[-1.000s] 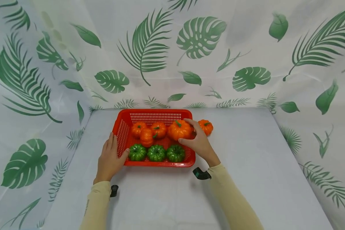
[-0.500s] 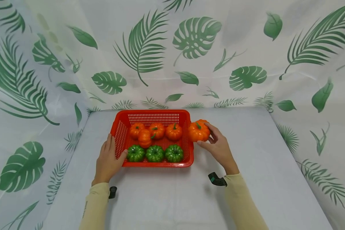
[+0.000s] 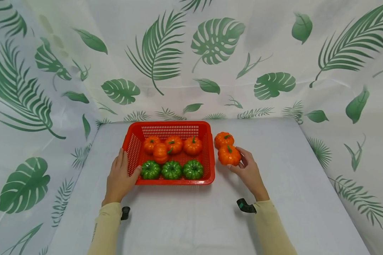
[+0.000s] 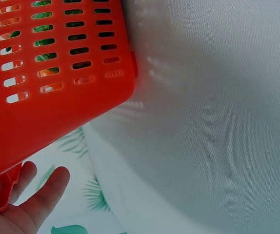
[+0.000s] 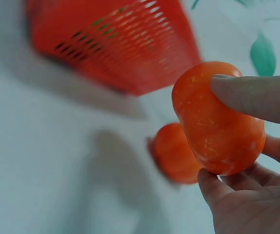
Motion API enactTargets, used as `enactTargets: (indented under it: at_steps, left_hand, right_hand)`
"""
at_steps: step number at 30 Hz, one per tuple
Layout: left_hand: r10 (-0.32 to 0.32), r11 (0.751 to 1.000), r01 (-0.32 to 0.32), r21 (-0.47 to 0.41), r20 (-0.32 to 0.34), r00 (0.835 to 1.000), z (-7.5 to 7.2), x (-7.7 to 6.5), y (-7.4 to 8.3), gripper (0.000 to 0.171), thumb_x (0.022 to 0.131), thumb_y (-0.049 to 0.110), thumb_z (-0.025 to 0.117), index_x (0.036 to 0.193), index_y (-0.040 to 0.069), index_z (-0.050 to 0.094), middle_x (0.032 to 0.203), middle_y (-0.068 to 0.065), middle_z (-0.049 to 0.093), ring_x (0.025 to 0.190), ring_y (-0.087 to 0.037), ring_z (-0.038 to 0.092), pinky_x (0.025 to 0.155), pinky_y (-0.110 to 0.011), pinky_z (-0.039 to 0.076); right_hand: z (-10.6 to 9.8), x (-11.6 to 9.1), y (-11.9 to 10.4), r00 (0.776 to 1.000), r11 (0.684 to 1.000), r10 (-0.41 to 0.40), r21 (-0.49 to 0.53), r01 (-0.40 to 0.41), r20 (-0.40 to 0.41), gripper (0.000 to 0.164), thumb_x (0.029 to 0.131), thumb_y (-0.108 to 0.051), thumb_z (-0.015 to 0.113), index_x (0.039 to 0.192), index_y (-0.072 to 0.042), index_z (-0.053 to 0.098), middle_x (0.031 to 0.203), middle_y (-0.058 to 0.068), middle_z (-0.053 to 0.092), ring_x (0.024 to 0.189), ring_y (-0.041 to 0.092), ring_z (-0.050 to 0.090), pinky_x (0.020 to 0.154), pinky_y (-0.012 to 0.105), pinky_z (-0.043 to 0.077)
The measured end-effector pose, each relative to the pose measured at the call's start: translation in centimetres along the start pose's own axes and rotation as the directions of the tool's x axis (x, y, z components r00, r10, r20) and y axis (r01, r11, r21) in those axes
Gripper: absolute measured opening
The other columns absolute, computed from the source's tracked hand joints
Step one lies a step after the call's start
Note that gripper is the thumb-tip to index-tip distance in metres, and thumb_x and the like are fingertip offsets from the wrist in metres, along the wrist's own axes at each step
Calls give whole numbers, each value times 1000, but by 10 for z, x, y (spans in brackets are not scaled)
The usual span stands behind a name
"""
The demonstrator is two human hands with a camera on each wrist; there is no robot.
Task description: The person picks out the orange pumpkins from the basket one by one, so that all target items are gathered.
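Head view: white table (image 3: pixel 306 202), red basket (image 3: pixel 175 182) on it; left hand (image 3: pixel 118 179) at basket's left rim, fingers straight; right hand (image 3: pixel 250 174) pinches orange pumpkin (image 3: pixel 228 157) between thumb and fingers, above table, right of basket; second orange pumpkin (image 3: pixel 223 139) just behind; four smaller orange ones (image 3: pixel 193 146), three green ones (image 3: pixel 172 171) inside basket

A flat white sheet backdrop (image 3: pixel 188 67), printed with green leaves, hung behind and along both sides of the white-surfaced table (image 3: pixel 185 219).

tiny print (image 3: pixel 94 231) on l. sleeve (image 3: pixel 106 230), too sm. to read, no legible txt
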State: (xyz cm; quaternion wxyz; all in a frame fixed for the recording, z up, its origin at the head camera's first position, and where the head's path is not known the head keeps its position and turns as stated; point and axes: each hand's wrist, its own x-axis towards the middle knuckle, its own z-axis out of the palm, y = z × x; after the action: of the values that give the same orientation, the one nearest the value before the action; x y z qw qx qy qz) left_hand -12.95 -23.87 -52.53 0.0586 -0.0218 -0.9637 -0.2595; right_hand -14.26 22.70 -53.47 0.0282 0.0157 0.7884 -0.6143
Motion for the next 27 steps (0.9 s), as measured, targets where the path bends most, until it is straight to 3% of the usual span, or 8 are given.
enactTargets:
  at_steps: [9,22,27]
  left_hand:
    - [7,1000,-7,-4,-13,1000,1,1,0,89,106,44,59,166,-10,20,176,-24,14,154,-48,25,114,-71,36]
    - [13,1000,-13,-4,-24,1000,2,0,0,89,106,44,60,166,-10,21,176,-25,16,154,-48,26,112,-73,39]
    - [7,1000,-7,-2,-22,1000,2,0,-1,89,106,44,60,166,-9,21,176,-23,15,154,-48,26,113,-72,37]
  right_hand:
    - [1,6,33,999,998,31,-48,-30,37,80,96,-4,77,165,-2,37,169,21,34,156,40,33,122,47,33]
    - [-8,17,42,992,991,16,-131,0,128,80,96,-1,73,166,1,33,168,27,34,153,46,36,123,55,31]
    - [-10,20,40,990,988,4,-155,19,142,83,95,4,69,167,2,28,169,30,29,155,48,31,125,57,26]
